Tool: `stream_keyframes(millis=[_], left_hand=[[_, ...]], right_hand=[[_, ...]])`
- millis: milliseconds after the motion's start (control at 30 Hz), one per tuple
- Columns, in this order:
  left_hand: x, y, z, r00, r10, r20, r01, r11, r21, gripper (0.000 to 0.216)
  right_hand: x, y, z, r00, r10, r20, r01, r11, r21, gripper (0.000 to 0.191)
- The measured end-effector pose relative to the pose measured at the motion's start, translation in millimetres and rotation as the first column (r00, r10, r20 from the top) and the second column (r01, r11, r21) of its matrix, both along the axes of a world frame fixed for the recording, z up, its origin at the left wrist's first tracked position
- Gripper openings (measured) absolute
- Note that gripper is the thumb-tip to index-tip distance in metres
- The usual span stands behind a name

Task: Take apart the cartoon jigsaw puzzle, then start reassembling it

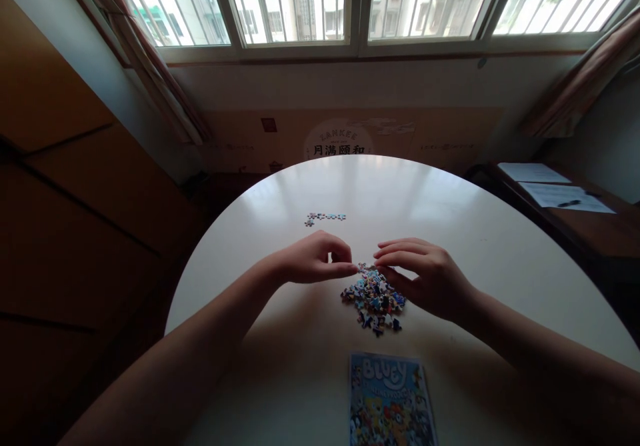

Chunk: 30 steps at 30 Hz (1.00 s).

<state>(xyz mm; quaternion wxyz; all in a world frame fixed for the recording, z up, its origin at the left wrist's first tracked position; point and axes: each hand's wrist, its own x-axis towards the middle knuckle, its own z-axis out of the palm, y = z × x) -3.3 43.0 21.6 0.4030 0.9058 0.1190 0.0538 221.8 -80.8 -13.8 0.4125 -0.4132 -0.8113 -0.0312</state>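
Above the far edge of a heap of small jigsaw puzzle pieces (pixel 376 296), my two hands come close together. My left hand (pixel 323 259) has its fingers curled, with thumb and forefinger pinched at a small puzzle piece (pixel 362 268). From the right, my right hand (pixel 430 276) reaches in with thumb and forefinger brought together at the heap's far edge, apparently on a puzzle piece that its fingertips mostly hide. Its other fingers stretch out above. Beyond my left hand lies a short row of puzzle pieces (pixel 330 217), with one more below its left end.
A blue Bluey picture sheet or box (pixel 393 399) lies on the round white table (pixel 240 246) near me. Papers (pixel 565 196) rest on a dark side table at the right. Behind stand a printed cardboard panel (pixel 440 133) and a barred window; wooden cabinets (pixel 75 199) are left.
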Motion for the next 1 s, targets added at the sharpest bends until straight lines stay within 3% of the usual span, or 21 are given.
stream_keyframes(millis=[167,467,733,833,900,933,1000], left_hand=[[6.4,-14.0,1.0,0.999,0.038,-0.002,-0.037,0.963,-0.266,0.043],[15.8,-23.9,-4.9,0.993,0.115,0.015,-0.096,0.888,-0.449,0.041],[21.1,-26.4,-4.8,0.989,0.147,-0.019,-0.125,0.758,-0.64,0.024],[23.6,-28.4,-3.2,0.982,0.174,-0.069,-0.179,0.759,-0.626,0.017],[22.7,-26.4,-1.0,0.972,0.206,-0.113,-0.234,0.793,-0.562,0.013],[20.8,-23.6,0.2,0.963,0.236,-0.132,-0.27,0.831,-0.487,0.012],[14.1,-14.3,2.5,0.931,0.336,-0.146,-0.36,0.912,-0.198,0.014]], right_hand=[[-1.4,-1.5,-1.3,0.995,-0.057,-0.077,0.059,0.998,0.026,0.007],[-7.4,-7.1,2.4,0.997,0.031,-0.069,-0.022,0.992,0.128,0.015],[-5.9,-4.3,3.6,1.0,0.027,0.011,-0.028,0.981,0.194,0.015],[-5.4,-4.4,4.6,0.999,0.019,0.032,-0.025,0.981,0.195,0.016],[-4.6,-4.4,4.4,0.999,-0.005,0.048,-0.004,0.983,0.182,0.018],[-3.8,-4.1,3.9,0.999,-0.017,0.049,0.008,0.985,0.174,0.019],[-1.9,-2.8,2.0,0.999,-0.02,0.033,0.015,0.988,0.151,0.018]])
